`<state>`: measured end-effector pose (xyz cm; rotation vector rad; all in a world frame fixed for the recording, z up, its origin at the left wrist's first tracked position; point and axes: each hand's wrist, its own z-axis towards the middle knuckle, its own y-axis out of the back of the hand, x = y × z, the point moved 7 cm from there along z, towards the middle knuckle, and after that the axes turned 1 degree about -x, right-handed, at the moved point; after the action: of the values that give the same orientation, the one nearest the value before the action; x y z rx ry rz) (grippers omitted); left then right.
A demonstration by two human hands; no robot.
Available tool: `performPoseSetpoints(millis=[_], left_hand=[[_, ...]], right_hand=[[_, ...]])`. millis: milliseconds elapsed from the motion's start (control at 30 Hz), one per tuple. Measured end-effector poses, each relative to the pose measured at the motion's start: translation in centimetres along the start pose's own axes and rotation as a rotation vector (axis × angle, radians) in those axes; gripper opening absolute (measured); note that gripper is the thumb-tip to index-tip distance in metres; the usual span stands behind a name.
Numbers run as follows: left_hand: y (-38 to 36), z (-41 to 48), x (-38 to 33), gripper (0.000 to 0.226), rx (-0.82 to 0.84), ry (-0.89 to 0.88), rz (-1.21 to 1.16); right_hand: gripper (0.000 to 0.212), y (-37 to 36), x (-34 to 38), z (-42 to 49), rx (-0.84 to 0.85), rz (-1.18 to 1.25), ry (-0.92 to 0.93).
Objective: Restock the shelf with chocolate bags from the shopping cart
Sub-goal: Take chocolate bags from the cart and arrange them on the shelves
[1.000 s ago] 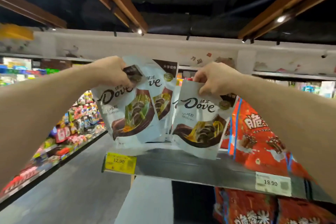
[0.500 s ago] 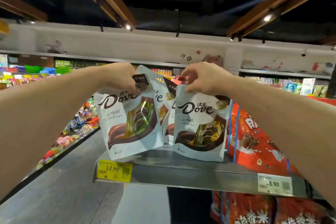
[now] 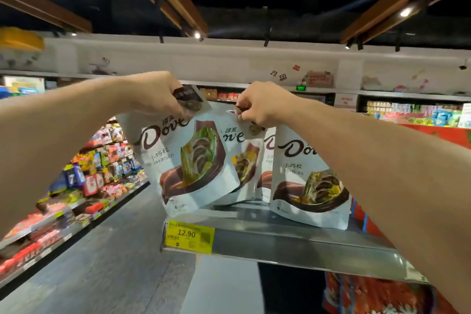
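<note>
My left hand point(image 3: 155, 93) grips the top corner of a white Dove chocolate bag point(image 3: 178, 163), which hangs tilted over the left end of the metal shelf point(image 3: 293, 247). A second Dove bag point(image 3: 239, 158) stands behind it, and my right hand point(image 3: 262, 107) pinches its top edge. Further right a third Dove bag point(image 3: 308, 181) stands upright on the shelf; my right forearm hides its top. Part of another bag shows between these two. The shopping cart is out of view.
A yellow 12.90 price tag point(image 3: 190, 236) sits on the shelf's front edge. Red snack bags point(image 3: 367, 227) stand right of the Dove bags, and more fill the shelf below point(image 3: 377, 296). An aisle with stocked candy shelves point(image 3: 89, 181) runs along the left.
My right hand has left the right bag, which now stands on the shelf, and has moved left onto the middle bag. The left bag has tilted further.
</note>
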<state>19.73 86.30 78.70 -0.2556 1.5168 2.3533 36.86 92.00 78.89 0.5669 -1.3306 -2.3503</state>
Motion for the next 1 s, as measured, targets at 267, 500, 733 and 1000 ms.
performPoseSetpoints(millis=[267, 500, 733, 1000], left_hand=[[2.3, -0.4, 1.7, 0.019, -0.076, 0.045, 0.058], [1.5, 0.0, -1.6, 0.026, -0.138, -0.055, 0.109], [-1.9, 0.6, -8.5, 0.015, -0.109, -0.19, 0.153], [-6.5, 1.2, -14.6, 0.013, 0.012, -0.329, 0.154]], right_hand=[[0.01, -1.7, 0.9, 1.1, 0.013, -0.004, 0.014], [0.037, -0.1, 0.4, -1.0, -0.056, 0.138, 0.007], [0.026, 3.0, -1.1, -6.0, -0.029, 0.611, -0.024], [0.013, 1.1, -6.7, -8.8, -0.058, 0.464, -0.258]])
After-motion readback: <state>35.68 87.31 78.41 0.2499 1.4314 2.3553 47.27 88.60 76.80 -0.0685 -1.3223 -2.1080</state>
